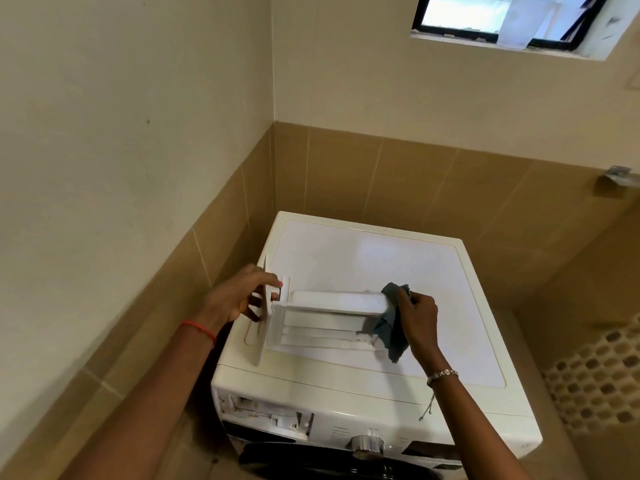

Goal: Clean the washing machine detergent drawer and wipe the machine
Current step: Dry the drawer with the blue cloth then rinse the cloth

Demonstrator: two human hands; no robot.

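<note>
The white detergent drawer (322, 327) lies on its side on top of the white washing machine (381, 261), its front panel standing up at the left. My left hand (239, 296) grips that front panel, fingers curled over its edge. My right hand (417, 315) holds a grey-blue cloth (389, 327) bunched against the drawer's right end. Part of the cloth hangs down over the drawer's back corner. On the machine's front, the drawer slot (266, 415) gapes open at the upper left, beside the silver dial (367, 445).
The machine stands in a corner, with a tiled wall (381, 174) behind it and another wall close on its left. A metal fixture (618, 176) sticks out of the right wall. A mosaic strip (595, 382) runs along the lower right. A window (502, 20) sits high up.
</note>
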